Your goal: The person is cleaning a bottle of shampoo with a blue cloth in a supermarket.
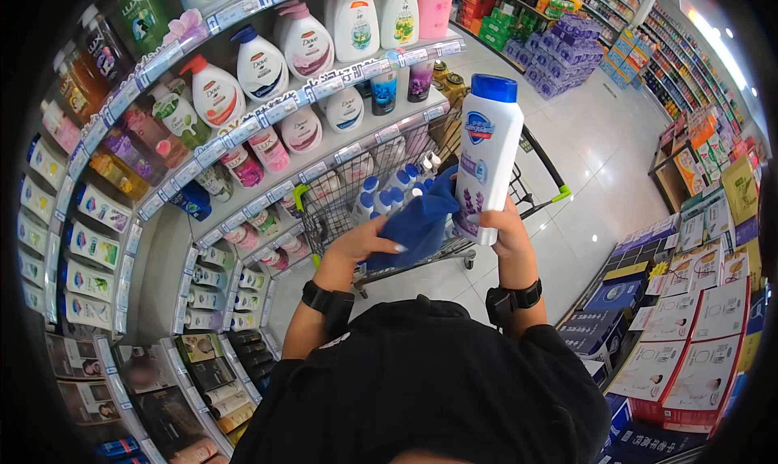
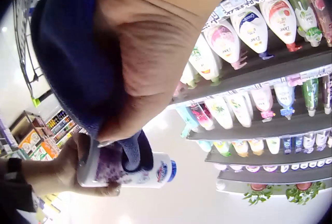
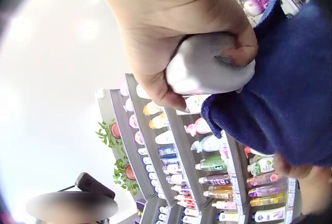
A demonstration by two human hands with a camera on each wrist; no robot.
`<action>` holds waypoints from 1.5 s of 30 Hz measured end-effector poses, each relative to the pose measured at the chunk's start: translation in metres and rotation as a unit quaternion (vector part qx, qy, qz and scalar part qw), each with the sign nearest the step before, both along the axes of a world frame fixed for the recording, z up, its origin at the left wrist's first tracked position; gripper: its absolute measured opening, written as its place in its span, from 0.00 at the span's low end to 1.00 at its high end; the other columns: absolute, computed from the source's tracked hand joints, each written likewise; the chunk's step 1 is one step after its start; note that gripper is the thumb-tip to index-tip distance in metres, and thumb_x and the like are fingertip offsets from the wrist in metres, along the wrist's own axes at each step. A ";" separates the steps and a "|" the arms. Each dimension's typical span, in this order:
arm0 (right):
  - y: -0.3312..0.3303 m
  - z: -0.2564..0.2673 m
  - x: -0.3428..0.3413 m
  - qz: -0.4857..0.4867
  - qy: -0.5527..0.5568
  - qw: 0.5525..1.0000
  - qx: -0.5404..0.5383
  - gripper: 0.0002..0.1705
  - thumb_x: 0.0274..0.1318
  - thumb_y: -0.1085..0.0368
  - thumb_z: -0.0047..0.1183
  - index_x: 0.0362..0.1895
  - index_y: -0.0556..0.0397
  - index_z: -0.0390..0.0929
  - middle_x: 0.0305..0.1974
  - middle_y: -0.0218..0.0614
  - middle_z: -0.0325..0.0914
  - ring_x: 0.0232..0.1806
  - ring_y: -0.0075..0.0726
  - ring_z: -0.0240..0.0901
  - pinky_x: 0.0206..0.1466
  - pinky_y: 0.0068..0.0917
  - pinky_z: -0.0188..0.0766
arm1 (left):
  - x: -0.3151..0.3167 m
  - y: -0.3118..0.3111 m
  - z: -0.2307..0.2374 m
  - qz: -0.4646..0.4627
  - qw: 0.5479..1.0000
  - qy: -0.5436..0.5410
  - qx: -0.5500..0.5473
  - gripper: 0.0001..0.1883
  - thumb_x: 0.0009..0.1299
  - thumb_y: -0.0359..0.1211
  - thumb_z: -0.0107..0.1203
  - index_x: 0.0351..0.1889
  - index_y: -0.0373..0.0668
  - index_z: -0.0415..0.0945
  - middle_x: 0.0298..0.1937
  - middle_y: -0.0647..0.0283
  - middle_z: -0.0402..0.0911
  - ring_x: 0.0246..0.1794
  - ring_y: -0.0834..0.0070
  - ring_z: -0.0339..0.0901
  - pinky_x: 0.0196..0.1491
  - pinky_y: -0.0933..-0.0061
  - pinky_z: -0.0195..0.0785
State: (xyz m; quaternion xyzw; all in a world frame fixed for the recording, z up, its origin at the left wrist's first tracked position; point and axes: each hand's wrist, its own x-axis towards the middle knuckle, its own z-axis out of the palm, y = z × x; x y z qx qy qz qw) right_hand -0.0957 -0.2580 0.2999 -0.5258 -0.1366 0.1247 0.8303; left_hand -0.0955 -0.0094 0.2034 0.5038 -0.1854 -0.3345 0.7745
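Note:
A white bottle with a blue cap and lavender print (image 1: pixel 489 152) is held upright by its lower part in my right hand (image 1: pixel 509 229). My left hand (image 1: pixel 361 243) grips a dark blue cloth (image 1: pixel 417 225), whose end lies against the bottle's side. In the left wrist view the cloth (image 2: pixel 65 53) hangs from the left hand (image 2: pixel 150 53) and touches the label side of the bottle (image 2: pixel 150 176). The right wrist view shows the right hand's (image 3: pixel 176 32) fingers curled round the base of the bottle (image 3: pixel 207 68).
Below and beyond the hands stands a wire shopping cart (image 1: pixel 324 213) holding several blue-capped bottles (image 1: pixel 389 196). Shelves of pump bottles (image 1: pixel 267 99) curve along the left. Stacked boxes (image 1: pixel 689 326) line the right, and a tiled floor (image 1: pixel 600 156) runs between.

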 end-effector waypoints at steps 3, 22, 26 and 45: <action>0.001 -0.003 0.005 0.015 -0.007 0.998 -0.057 0.42 0.27 0.67 0.53 0.56 0.64 0.60 0.47 0.43 0.68 0.45 0.38 0.70 0.49 0.29 0.66 | -0.018 0.003 0.019 0.103 0.970 0.091 -0.200 0.35 0.57 0.40 0.60 0.60 0.35 0.59 0.53 0.56 0.71 0.52 0.70 0.69 0.60 0.67 0.57; 0.059 -0.026 -0.012 -0.023 -0.251 0.919 -0.303 0.37 0.41 0.59 0.60 0.56 0.59 0.59 0.49 0.44 0.67 0.50 0.39 0.67 0.53 0.31 0.63 | -0.001 -0.039 0.072 0.360 0.886 -0.288 -0.041 0.40 0.59 0.27 0.59 0.63 0.38 0.42 0.54 0.57 0.63 0.56 0.68 0.62 0.59 0.69 0.55; 0.065 -0.015 -0.014 0.001 -0.264 0.886 -0.381 0.37 0.38 0.59 0.60 0.53 0.61 0.60 0.46 0.52 0.68 0.47 0.53 0.69 0.48 0.38 0.66 | 0.008 -0.030 0.056 0.425 0.887 -0.177 -0.039 0.30 0.58 0.30 0.61 0.56 0.40 0.57 0.49 0.62 0.69 0.48 0.75 0.70 0.49 0.73 0.67; 0.055 -0.022 -0.014 -0.222 -0.588 0.617 -0.474 0.38 0.24 0.68 0.57 0.51 0.62 0.69 0.14 0.28 0.64 0.12 0.30 0.62 0.17 0.25 0.58 | 0.000 -0.007 0.106 0.375 0.903 -0.105 -0.182 0.21 0.65 0.46 0.51 0.47 0.39 0.70 0.43 0.58 0.77 0.44 0.70 0.75 0.50 0.67 0.68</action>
